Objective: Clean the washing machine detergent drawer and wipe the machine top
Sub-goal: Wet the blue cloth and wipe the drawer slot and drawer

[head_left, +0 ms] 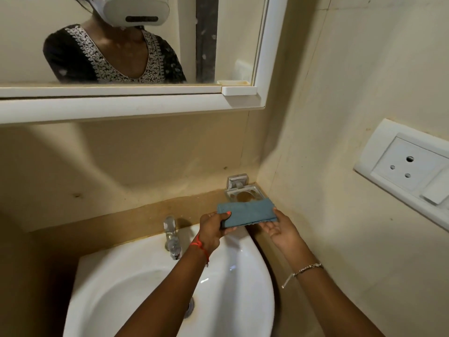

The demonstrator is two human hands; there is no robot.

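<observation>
Left hand (213, 228) pinches the left end of the folded blue cloth (247, 213). Right hand (279, 228) lies flat, palm up, under its right end. The cloth hangs over the white sink (116, 276) at 1 o'clock, with the metal soap holder (243, 192) at its 12 o'clock.

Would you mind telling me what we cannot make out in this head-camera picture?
No washing machine or drawer anywhere in the head view.
Metal holder: front hidden behind the cloth.
Right hand: fingertips under the cloth, grip unclear.
Drain: partly behind the left forearm.
Socket plate: cut off by the right edge.
</observation>
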